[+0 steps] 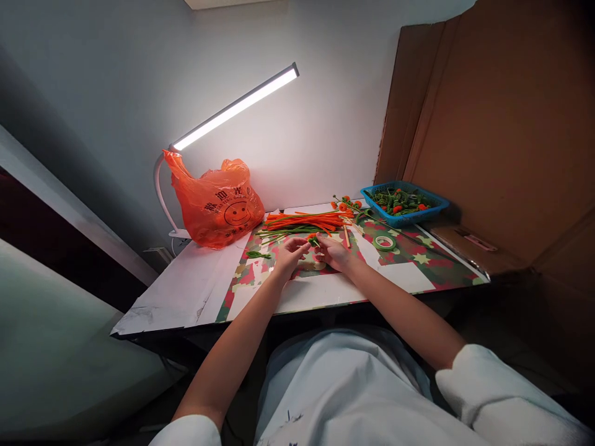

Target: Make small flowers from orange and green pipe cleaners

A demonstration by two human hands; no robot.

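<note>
Orange-and-green pipe-cleaner sprig [313, 239] pinched between left hand [289, 257] and right hand [335, 253], both grips clenched; mid-twist, next needing fine fingertip turns.

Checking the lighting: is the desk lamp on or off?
On: the desk lamp bar glows bright white, lighting the wall behind it.

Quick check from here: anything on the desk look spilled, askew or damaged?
Nothing spilled. One small green piece lies alone left of the left hand, apart from the orange and green stick pile. The desk's front-left corner looks scuffed. The tape roll lies flat.
</note>
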